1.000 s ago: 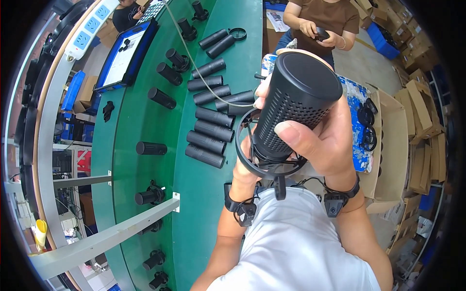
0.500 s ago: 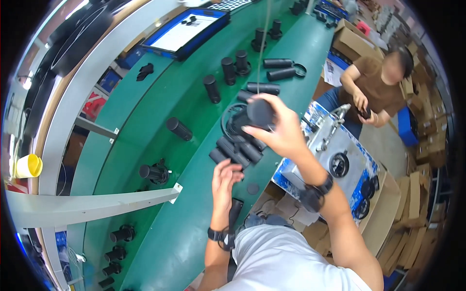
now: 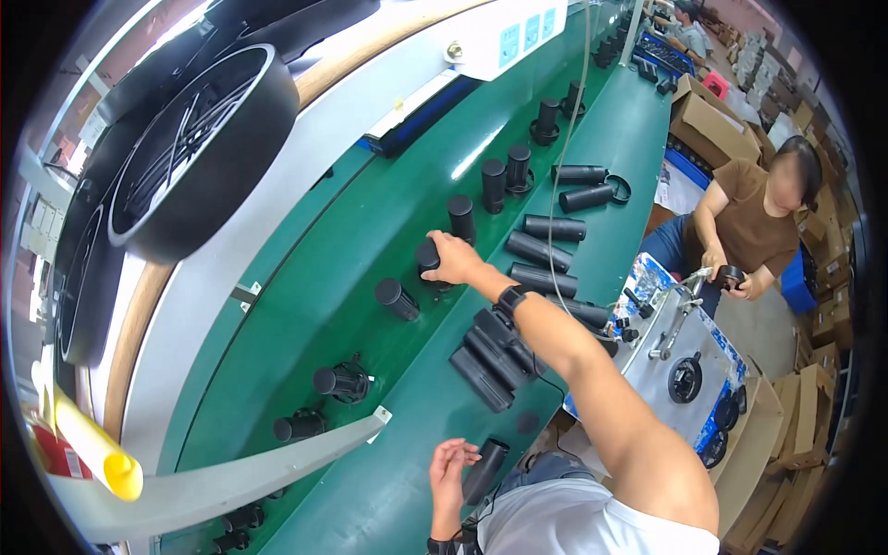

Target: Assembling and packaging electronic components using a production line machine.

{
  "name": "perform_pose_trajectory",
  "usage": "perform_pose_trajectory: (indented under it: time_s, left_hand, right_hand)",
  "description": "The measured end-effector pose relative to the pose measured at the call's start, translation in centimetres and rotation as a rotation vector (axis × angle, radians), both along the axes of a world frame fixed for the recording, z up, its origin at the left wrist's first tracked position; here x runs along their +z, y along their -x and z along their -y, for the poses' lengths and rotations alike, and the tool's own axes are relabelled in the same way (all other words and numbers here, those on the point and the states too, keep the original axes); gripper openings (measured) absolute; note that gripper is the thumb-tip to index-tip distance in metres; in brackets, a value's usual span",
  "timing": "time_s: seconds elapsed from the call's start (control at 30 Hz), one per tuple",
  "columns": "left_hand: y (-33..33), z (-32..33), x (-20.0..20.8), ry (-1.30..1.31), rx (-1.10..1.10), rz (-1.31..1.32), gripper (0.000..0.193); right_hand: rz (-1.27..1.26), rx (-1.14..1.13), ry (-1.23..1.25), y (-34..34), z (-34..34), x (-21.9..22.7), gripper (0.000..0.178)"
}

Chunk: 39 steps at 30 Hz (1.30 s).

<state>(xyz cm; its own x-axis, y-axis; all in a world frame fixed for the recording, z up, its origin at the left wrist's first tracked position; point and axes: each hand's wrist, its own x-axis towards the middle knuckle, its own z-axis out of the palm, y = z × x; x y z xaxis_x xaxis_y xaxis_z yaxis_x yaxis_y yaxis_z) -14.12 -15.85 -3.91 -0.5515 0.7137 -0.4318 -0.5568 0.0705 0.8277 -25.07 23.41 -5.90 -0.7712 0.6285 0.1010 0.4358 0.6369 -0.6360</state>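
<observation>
My right hand (image 3: 450,258) reaches across the bench with its fingers closed round the upper part of a black cylinder (image 3: 426,255). This cylinder stands on the green belt, in line with other black cylinders (image 3: 397,298); its base is partly hidden. Nearer to me, my left hand (image 3: 450,465) has its fingers loosely apart and empty. A black tube (image 3: 487,470) lies right beside those fingers; I cannot tell whether they touch. Between my hands several black tubes (image 3: 490,356) lie side by side on the green bench top (image 3: 393,472), with a dark disc (image 3: 527,423) near them.
A grey metal brace (image 3: 277,467) crosses at the lower left, and a black bin (image 3: 199,157) stands upper left. A thin cable (image 3: 555,185) hangs over more tubes (image 3: 541,250). Right of the bench is a fixture table (image 3: 661,365); a person (image 3: 754,217) sits behind it.
My right hand has moved from above the loose tubes to the belt, carrying the black cylinder. My left hand has drawn back from the tubes toward my body. The view has shifted.
</observation>
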Motion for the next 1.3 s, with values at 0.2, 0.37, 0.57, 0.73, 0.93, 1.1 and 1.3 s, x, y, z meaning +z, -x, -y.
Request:
perform_pose_trajectory:
  time_s: [0.2,0.37,0.57,0.73,0.93,1.1,1.3]
  left_hand:
    - [4.5,-5.5,1.4,-0.023,0.092,-0.299,0.02]
    - [13.0,-15.5,1.8,0.06,0.216,-0.882,0.041]
    - [17.6,-23.1,0.2,0.323,0.158,-1.381,0.068]
    - [18.4,-24.7,-2.0,0.467,0.022,-1.478,0.068]
    - [18.2,-25.4,-3.3,0.433,-0.092,-1.449,0.052]
    - [17.9,-23.2,-3.6,0.426,-0.044,-1.443,0.046]
    - [17.0,-19.8,2.0,0.2,0.166,-1.419,0.044]
  right_hand:
    - [-0.091,-0.024,-0.41,-2.3,-7.7,4.6,0.056]
    - [0.439,0.199,-0.375,-2.3,-10.4,2.8,0.07]
    - [0.167,-0.256,-0.217,-2.3,-13.8,5.8,0.095]
    - [0.522,-0.42,0.016,-1.2,-17.5,8.1,0.107]
    - [0.654,-0.445,-0.121,-1.7,-20.6,5.2,0.076]
    - [0.595,-0.465,-0.191,-1.5,-18.5,2.9,0.068]
    - [0.461,-0.483,-0.345,-5.6,-16.2,7.3,0.068]
